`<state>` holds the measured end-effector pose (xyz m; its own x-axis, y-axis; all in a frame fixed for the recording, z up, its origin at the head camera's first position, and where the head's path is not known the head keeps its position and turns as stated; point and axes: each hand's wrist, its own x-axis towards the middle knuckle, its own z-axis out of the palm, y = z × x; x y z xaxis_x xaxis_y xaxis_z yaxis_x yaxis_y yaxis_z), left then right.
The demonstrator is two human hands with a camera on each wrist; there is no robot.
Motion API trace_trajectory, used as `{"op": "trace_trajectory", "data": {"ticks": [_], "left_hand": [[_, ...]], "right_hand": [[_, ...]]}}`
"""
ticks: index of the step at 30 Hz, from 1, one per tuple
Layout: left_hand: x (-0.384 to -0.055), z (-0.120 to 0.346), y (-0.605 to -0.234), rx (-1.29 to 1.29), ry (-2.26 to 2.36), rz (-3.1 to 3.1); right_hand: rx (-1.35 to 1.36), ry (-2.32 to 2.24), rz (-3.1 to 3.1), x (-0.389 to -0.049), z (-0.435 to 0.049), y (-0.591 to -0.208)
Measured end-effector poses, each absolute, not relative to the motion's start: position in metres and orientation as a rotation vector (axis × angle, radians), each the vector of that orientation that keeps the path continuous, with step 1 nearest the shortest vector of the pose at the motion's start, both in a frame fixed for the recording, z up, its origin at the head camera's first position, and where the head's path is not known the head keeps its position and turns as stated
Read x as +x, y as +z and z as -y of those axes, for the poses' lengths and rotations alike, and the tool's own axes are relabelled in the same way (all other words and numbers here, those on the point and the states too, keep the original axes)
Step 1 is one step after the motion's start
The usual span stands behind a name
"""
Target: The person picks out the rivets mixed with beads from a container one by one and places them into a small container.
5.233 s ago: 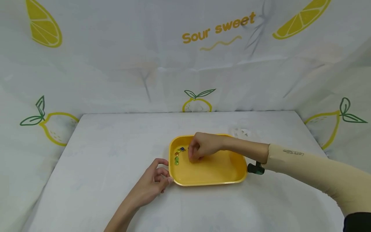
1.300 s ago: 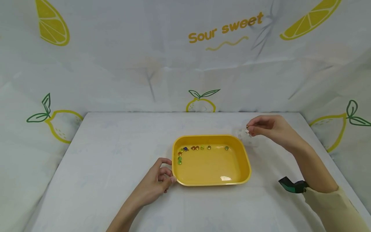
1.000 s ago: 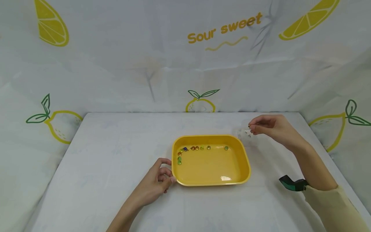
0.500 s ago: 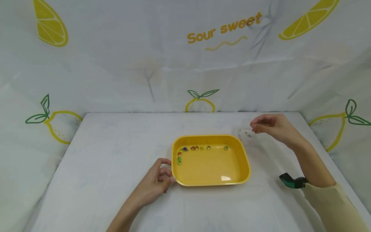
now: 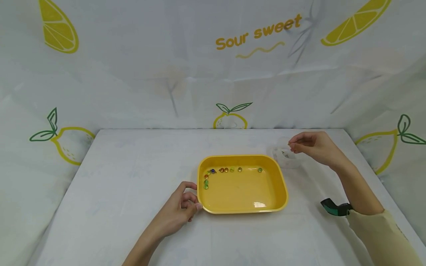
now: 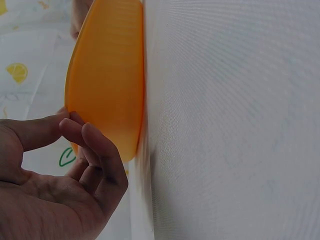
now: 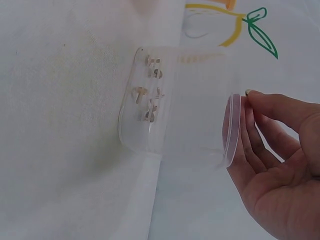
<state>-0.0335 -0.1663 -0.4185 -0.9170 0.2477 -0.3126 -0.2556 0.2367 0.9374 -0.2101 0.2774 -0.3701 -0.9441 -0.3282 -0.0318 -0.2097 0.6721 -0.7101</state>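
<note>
The glossy yellow tray is set on the tabletop, its left end gripped between the thumb and curled fingers of the left hand, and round green, amber and blue beads are lined along its left and far sides. A tiny gold-coloured piece is pinched by the fingers of the right hand just above the clear plastic container.

Earlier, the right hand was down in the tray. Now it is up close to the top of the clear cup, pinching a tiny thing. More beads show in the tray.
</note>
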Motion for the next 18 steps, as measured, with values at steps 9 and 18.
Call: {"op": "trace_trajectory", "data": {"ticks": [9,18], "left_hand": [[-0.0341,0.1656,-0.4173,-0.009,1.715,-2.122],[-0.0344,0.1649,-0.4182,-0.015,1.698,-2.13]], "right_hand": [[-0.457,-1.09,-2.759,-0.2119,-0.277,-0.3733],[-0.5,-1.087,-2.776,-0.2118,-0.276,-0.3744]]}}
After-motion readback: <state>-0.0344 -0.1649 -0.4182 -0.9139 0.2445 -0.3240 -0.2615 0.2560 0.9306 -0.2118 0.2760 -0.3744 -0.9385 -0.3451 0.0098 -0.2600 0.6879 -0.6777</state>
